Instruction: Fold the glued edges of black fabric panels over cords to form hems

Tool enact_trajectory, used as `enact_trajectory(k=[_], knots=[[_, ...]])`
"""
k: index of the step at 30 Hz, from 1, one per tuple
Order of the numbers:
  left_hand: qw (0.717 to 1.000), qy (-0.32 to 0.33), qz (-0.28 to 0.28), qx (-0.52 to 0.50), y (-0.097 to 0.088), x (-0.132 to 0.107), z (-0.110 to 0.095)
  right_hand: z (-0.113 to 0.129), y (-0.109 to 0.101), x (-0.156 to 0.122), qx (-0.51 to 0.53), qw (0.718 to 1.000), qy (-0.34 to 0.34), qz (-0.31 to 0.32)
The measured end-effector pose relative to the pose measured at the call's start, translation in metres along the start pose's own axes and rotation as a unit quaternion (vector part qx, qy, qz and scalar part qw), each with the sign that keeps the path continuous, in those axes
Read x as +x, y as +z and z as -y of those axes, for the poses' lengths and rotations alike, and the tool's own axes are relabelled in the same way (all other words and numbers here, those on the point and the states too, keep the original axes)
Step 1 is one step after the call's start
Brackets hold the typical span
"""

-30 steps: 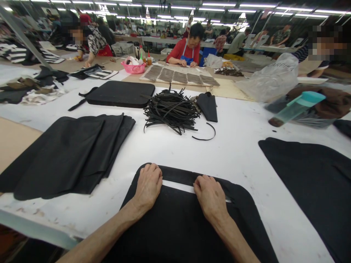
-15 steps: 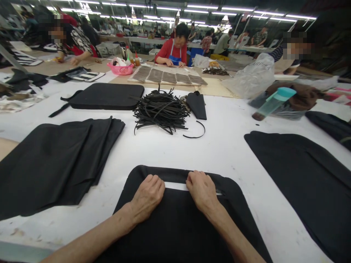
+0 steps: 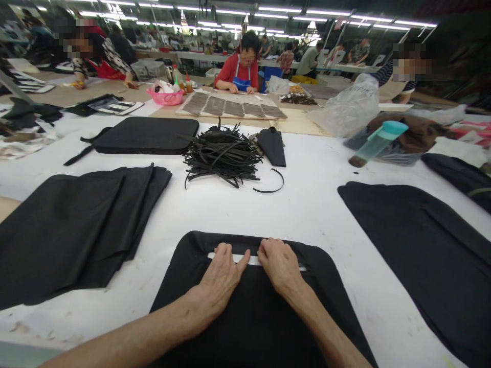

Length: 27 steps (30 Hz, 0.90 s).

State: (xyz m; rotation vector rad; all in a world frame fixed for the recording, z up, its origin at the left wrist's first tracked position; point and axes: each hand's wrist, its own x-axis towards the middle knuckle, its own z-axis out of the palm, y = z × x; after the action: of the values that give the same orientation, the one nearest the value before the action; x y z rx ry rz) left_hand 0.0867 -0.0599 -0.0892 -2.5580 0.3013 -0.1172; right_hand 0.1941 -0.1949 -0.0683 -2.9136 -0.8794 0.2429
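Observation:
A black fabric panel (image 3: 261,312) with rounded far corners lies flat in front of me. A long narrow slot near its far edge shows white beneath. My left hand (image 3: 220,278) rests at the slot, thumb spread away from the fingers, its fingertips touching the far edge. Beside it, my right hand (image 3: 282,266) has its fingers curled closed on the fabric at the slot's far edge. The undersides of the right fingertips are hidden.
Black fabric pieces (image 3: 69,230) are stacked at left, and another black stack (image 3: 406,240) lies at right. Beyond are a heap of black strips (image 3: 222,156), a black padded panel (image 3: 148,135) and a teal-lidded bottle (image 3: 378,144). A co-worker in red (image 3: 241,69) sits across.
My left hand has loosened from the slot's far edge, and its thumb has spread toward the right hand. My right hand stays nearly in place. The view has shifted slightly.

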Motion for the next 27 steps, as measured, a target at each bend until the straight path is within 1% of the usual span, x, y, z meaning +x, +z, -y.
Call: enact_trajectory(k=[2,4,6,9,10,13,16,18,20,21,24,27], knots=[[0.999,0.000,-0.038,0.029,0.000,-0.003,-0.003,0.000,0.002,-0.001,0.003,1.000,0.001,-0.004],[0.997,0.008,-0.066,0.037,-0.003,-0.005,-0.001,0.000,0.002,-0.001,0.005,1.000,0.003,-0.006],[0.998,0.016,-0.055,0.009,-0.007,-0.005,0.006,0.000,0.002,-0.001,0.006,1.000,0.005,-0.007],[0.997,0.032,0.002,-0.068,-0.007,-0.003,0.022,0.000,0.000,0.000,0.007,1.000,0.005,-0.007],[0.995,0.036,0.011,-0.089,-0.005,-0.004,0.028,0.000,0.000,0.000,0.007,1.000,0.005,-0.006],[0.993,0.019,0.001,-0.113,0.006,-0.012,0.043,0.000,-0.001,0.000,0.012,1.000,0.006,-0.003],[0.992,-0.011,-0.005,-0.122,0.011,-0.019,0.047,0.000,0.000,0.001,0.019,1.000,0.007,-0.004],[0.990,-0.044,-0.004,-0.135,0.007,-0.016,0.042,0.001,0.001,0.000,0.023,1.000,0.007,-0.004],[0.985,-0.069,-0.011,-0.159,-0.002,-0.006,0.030,0.002,0.001,-0.001,0.028,1.000,0.005,-0.005],[0.981,-0.068,-0.015,-0.181,-0.007,0.001,0.023,0.003,0.001,-0.001,0.031,0.999,0.003,-0.006],[0.961,-0.027,-0.010,-0.275,-0.017,0.019,0.002,0.001,-0.001,-0.004,0.048,0.999,-0.009,-0.004],[0.945,-0.009,0.002,-0.327,-0.016,0.027,-0.011,-0.008,-0.003,-0.006,0.077,0.996,-0.045,0.010]])
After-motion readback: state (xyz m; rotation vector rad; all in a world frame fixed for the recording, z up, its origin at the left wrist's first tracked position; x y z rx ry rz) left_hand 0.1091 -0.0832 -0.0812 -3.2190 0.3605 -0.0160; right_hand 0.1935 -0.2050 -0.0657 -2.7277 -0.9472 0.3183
